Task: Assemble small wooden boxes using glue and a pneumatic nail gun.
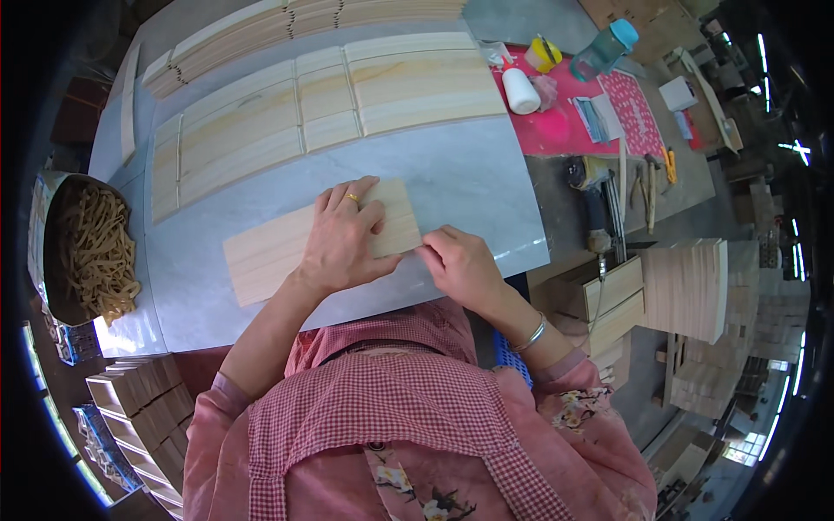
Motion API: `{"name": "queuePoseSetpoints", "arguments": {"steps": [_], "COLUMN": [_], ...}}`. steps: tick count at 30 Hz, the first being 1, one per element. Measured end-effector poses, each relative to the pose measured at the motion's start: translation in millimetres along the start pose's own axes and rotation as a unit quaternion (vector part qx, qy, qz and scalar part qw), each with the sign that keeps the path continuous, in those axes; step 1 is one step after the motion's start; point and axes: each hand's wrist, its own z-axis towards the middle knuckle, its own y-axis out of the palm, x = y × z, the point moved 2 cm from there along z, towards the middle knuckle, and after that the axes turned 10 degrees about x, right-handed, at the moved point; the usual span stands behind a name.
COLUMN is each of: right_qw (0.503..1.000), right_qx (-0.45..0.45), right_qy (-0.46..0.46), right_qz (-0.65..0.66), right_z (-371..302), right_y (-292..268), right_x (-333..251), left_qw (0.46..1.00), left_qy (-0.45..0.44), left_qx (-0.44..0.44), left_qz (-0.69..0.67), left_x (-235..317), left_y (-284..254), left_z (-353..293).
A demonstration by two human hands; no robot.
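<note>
A thin, pale wooden board [274, 252] lies at a slant on the grey marbled tabletop, near its front edge. My left hand [344, 234], with a gold ring, rests across the board and holds it down; its fingers reach toward the far edge and the thumb stretches along the near side. At the board's right end is my right hand [460, 265], its fingers closed in a pinch by the corner. Whatever those fingertips may hold is hidden. Beyond both hands lies a row of grooved wooden panels [252, 113] side by side.
Stacked slats [261, 39] line the table's far side. A tub of tan strips [100, 243] stands left. At right are a white glue bottle [521, 91], a teal bottle [605, 49], a power tool [598, 217] and stacked boards [682, 291]. Wooden boxes [143, 408] are piled lower left.
</note>
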Motion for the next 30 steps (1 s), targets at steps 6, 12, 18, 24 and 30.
{"name": "queuePoseSetpoints", "arguments": {"steps": [6,12,18,24,30], "right_qw": [0.999,0.995,0.997,0.999,0.907], "right_qx": [-0.018,0.01,0.04,0.012,0.127], "right_qy": [-0.021,-0.064,-0.053,0.042,0.171], "right_qz": [0.028,0.071,0.044,0.028,-0.363], "right_z": [4.5,2.6,-7.0,-7.8,-58.3], "right_y": [1.9,4.8,9.1,-26.1,-153.7], "right_x": [9.4,11.8,11.3,42.4,243.2], "left_qw": [1.0,1.0,1.0,1.0,0.999], "left_qy": [-0.008,-0.027,-0.002,-0.004,0.003], "left_qx": [-0.008,-0.015,0.006,0.003,-0.009], "left_qz": [0.012,0.005,0.009,0.022,0.046], "left_x": [0.5,1.9,1.5,-1.9,-4.1], "left_y": [0.9,0.4,1.8,2.9,-0.8], "left_z": [2.0,2.2,0.9,-3.3,-1.7]}}
